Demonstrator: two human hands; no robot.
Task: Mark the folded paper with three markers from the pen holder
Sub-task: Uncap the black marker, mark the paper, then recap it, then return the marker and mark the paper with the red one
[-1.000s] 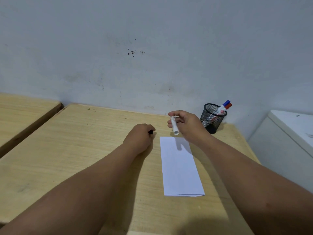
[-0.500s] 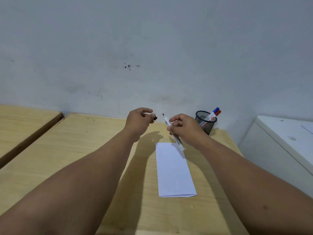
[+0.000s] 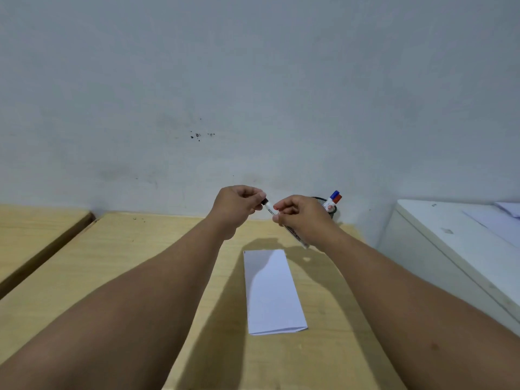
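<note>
A folded white paper (image 3: 271, 291) lies on the wooden table (image 3: 140, 263), with a small dark mark at its far left corner. Above its far end my right hand (image 3: 302, 213) grips a white marker (image 3: 292, 233) that slants down to the right. My left hand (image 3: 237, 204) pinches the marker's black cap (image 3: 264, 201), which sits on the marker's upper end. Behind my right hand stands a black mesh pen holder (image 3: 333, 212), mostly hidden, holding a blue-capped marker (image 3: 334, 196) and a red-capped marker (image 3: 338, 199).
A second wooden table (image 3: 33, 235) stands to the left across a narrow gap. A white cabinet (image 3: 450, 249) with papers on top is at the right. A grey wall rises close behind the table.
Both hands rose from the table and came together. The black cap in my left hand, apart from the marker tip half a second ago, now sits on that tip.
</note>
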